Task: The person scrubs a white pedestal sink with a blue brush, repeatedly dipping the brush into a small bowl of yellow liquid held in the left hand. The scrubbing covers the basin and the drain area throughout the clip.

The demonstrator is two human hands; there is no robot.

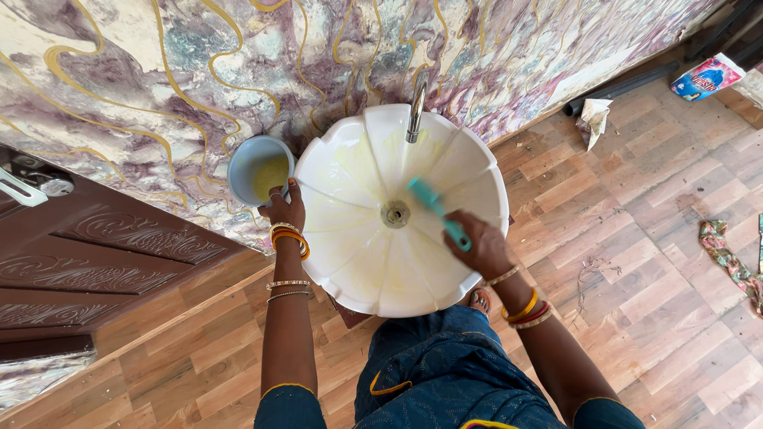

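Note:
A white fluted wash basin (350, 262) stands against the marbled wall, streaked with yellowish liquid, with a metal tap (416, 111) at its back and a drain (395, 214) in the middle. My right hand (481, 246) grips a teal brush (433, 205) whose head rests inside the basin beside the drain. My left hand (284, 210) holds the rim of a small blue cup (258, 169) with yellow liquid in it, just left of the basin. Bangles sit on both wrists.
A carved brown door (95, 262) is at the left. Wood-pattern flooring (636, 238) spreads right, with a crumpled paper (593, 119), a colourful packet (707, 77), a dark pipe (628, 86) by the wall and a patterned cloth (727, 258).

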